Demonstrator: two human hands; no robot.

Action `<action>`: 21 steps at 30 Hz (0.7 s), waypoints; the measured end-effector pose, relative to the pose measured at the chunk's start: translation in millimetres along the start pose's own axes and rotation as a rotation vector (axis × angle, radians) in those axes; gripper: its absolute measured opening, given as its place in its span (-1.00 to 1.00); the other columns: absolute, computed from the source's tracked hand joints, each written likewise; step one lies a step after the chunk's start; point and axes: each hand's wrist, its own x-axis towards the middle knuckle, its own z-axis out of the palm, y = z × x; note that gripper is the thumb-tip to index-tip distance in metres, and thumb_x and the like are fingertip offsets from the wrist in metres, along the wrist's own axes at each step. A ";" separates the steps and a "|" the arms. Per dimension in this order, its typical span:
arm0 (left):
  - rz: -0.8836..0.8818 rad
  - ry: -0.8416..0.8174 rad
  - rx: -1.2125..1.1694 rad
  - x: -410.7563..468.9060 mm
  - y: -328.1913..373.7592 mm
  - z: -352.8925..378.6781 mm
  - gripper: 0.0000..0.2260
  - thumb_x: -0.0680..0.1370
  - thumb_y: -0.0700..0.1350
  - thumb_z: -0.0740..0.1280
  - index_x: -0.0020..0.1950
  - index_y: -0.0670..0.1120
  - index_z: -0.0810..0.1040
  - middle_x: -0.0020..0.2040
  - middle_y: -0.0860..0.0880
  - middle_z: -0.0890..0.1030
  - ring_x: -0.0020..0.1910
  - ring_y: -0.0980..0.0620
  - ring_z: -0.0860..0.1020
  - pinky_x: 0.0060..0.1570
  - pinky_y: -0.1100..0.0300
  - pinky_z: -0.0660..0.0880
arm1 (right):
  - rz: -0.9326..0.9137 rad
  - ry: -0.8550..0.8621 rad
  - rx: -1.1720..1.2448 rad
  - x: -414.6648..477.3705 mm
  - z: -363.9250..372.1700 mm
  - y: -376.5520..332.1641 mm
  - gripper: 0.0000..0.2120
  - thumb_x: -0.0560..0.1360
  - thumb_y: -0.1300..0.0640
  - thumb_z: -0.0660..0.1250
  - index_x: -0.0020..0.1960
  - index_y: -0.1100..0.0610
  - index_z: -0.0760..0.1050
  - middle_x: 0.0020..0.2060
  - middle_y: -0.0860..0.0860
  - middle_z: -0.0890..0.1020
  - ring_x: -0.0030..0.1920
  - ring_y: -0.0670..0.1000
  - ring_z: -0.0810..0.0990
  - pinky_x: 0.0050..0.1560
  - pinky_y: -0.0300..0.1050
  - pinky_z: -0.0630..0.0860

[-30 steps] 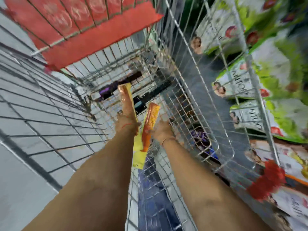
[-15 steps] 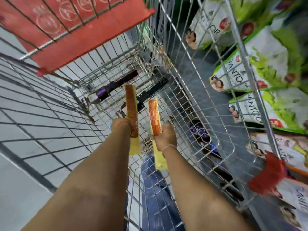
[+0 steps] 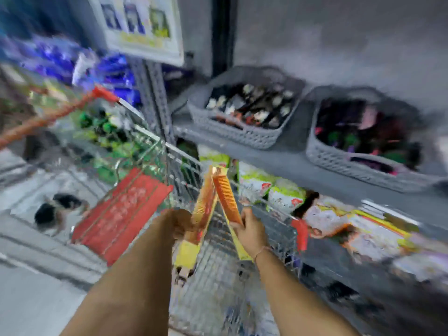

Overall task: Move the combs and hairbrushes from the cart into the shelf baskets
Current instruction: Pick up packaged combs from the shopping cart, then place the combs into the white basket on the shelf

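My left hand [image 3: 180,223] grips an orange comb in a yellow-ended pack [image 3: 202,209]. My right hand [image 3: 251,230] grips a second orange comb [image 3: 226,196]. The two combs lean together at their tops above the wire cart [image 3: 218,263]. Up on the grey shelf stand two grey baskets: the left basket [image 3: 232,132] holds dark packed items, the right basket [image 3: 339,161] holds dark and coloured brushes. Both hands are below and left of the baskets. The view is blurred.
The cart's red child-seat flap [image 3: 121,214] lies left of my hands, with its red handle [image 3: 48,117] further left. Green and white packets [image 3: 274,190] fill the shelf below the baskets. A poster [image 3: 140,25] hangs at the top. Blue packets [image 3: 60,61] sit upper left.
My view has swung up from the cart's inside to the shelf. Both hands have lifted the combs out of the cart, and the combs' tops now touch.
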 end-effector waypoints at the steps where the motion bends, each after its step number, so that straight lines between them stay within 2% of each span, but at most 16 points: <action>1: 0.053 -0.051 0.059 -17.2 17.6 5.3 -0.66 0.44 -0.44 0.21 -0.50 -0.18 0.48 -0.72 0.02 0.45 -0.75 0.20 0.39 -0.56 0.42 0.34 | -0.026 0.081 0.040 -8.0 -20.0 -9.9 -0.72 0.46 0.16 0.35 -0.22 0.01 0.23 -0.29 0.16 0.53 -0.16 0.22 0.56 -0.26 -0.04 0.28; 2: 0.109 -0.091 0.107 -34.8 34.6 13.4 -0.79 0.36 -0.44 0.26 -0.37 -0.15 0.47 -0.66 0.02 0.53 -0.68 0.19 0.48 -0.49 0.35 0.42 | -0.050 0.169 0.083 -14.7 -42.4 -17.9 -0.78 0.46 0.18 0.35 -0.15 0.07 0.28 -0.31 0.13 0.50 -0.14 0.23 0.57 -0.26 -0.06 0.27; 3: 0.180 -0.140 0.134 -46.6 51.3 22.2 -0.83 0.31 -0.43 0.26 -0.30 -0.16 0.46 -0.60 0.01 0.59 -0.62 0.17 0.54 -0.46 0.33 0.48 | -0.082 0.259 0.129 -20.1 -65.5 -24.1 -0.80 0.46 0.20 0.35 -0.12 0.10 0.30 -0.35 0.06 0.46 -0.15 0.24 0.58 -0.27 -0.09 0.23; 5: 0.321 -0.217 0.161 -69.8 89.4 45.9 -0.78 0.32 -0.49 0.25 -0.24 -0.19 0.47 -0.55 -0.01 0.64 -0.58 0.13 0.61 -0.43 0.31 0.54 | -0.091 0.423 0.196 -33.2 -110.4 -32.0 -0.74 0.47 0.23 0.33 -0.19 0.05 0.23 -0.44 -0.07 0.37 -0.21 0.22 0.55 -0.31 -0.14 0.16; 7: 0.446 -0.317 0.118 -85.5 129.1 81.4 -0.74 0.35 -0.55 0.23 -0.19 -0.21 0.48 -0.52 -0.03 0.66 -0.55 0.09 0.63 -0.42 0.27 0.58 | -0.083 0.622 0.282 -48.9 -157.3 -31.6 -0.69 0.48 0.23 0.32 -0.22 0.00 0.20 -0.45 -0.15 0.37 -0.29 0.12 0.48 -0.33 -0.17 0.14; 10: 0.585 -0.363 0.048 -101.8 184.9 146.6 -0.74 0.50 -0.54 0.12 -0.22 -0.24 0.46 -0.55 -0.05 0.64 -0.59 0.07 0.62 -0.53 0.27 0.58 | -0.102 0.880 0.379 -67.8 -224.4 -18.8 -0.80 0.46 0.12 0.27 -0.20 -0.05 0.25 -0.36 -0.02 0.49 -0.26 0.03 0.48 -0.28 -0.16 0.26; 12: 0.650 -0.363 0.041 -105.5 209.9 186.4 -0.73 0.50 -0.53 0.11 -0.27 -0.24 0.44 -0.58 -0.05 0.63 -0.62 0.10 0.60 -0.58 0.30 0.55 | -0.055 0.946 0.361 -75.6 -260.4 -4.6 -0.92 0.49 0.13 0.24 -0.06 0.03 0.34 -0.24 0.12 0.56 -0.21 0.08 0.53 -0.19 -0.08 0.38; 13: 0.679 -0.363 0.047 -100.7 222.8 208.7 -0.75 0.50 -0.52 0.14 -0.27 -0.24 0.44 -0.59 -0.04 0.63 -0.63 0.11 0.60 -0.58 0.32 0.55 | -0.023 0.987 0.345 -79.5 -280.7 8.4 -0.91 0.51 0.17 0.24 0.00 0.11 0.37 -0.19 0.17 0.59 -0.17 0.11 0.56 -0.14 -0.03 0.43; 15: 0.730 -0.363 0.063 -96.4 244.6 253.1 -0.85 0.45 -0.46 0.28 -0.24 -0.25 0.48 -0.58 -0.04 0.63 -0.64 0.09 0.58 -0.57 0.32 0.54 | 0.016 1.050 0.339 -86.6 -319.6 34.7 -0.84 0.51 0.21 0.26 0.07 0.20 0.39 -0.15 0.15 0.57 -0.11 0.08 0.54 -0.05 -0.01 0.46; 17: 0.779 -0.349 0.086 -90.7 266.4 299.6 -0.87 0.36 -0.37 0.44 -0.23 -0.23 0.51 -0.60 -0.03 0.61 -0.66 0.08 0.54 -0.55 0.32 0.49 | 0.076 1.090 0.307 -90.6 -360.5 63.6 -0.89 0.50 0.25 0.25 0.02 0.17 0.41 -0.15 0.11 0.53 -0.11 0.06 0.50 -0.06 -0.05 0.41; 19: 0.791 -0.315 0.093 -88.3 285.0 343.3 -0.83 0.45 -0.43 0.31 -0.27 -0.21 0.48 -0.65 0.00 0.58 -0.70 0.13 0.53 -0.63 0.37 0.46 | 0.154 1.095 0.271 -90.6 -399.8 93.6 -0.93 0.48 0.30 0.21 -0.07 0.19 0.44 -0.15 0.20 0.58 -0.10 0.13 0.53 -0.05 -0.03 0.42; 21: 0.775 -0.311 0.109 -79.2 305.6 390.6 -0.76 0.51 -0.47 0.21 -0.30 -0.21 0.45 -0.72 0.02 0.53 -0.75 0.19 0.49 -0.70 0.41 0.42 | 0.238 1.073 0.278 -87.8 -441.3 123.2 -0.84 0.44 0.38 0.16 -0.17 0.17 0.45 -0.16 0.25 0.60 -0.08 0.18 0.55 -0.05 -0.08 0.41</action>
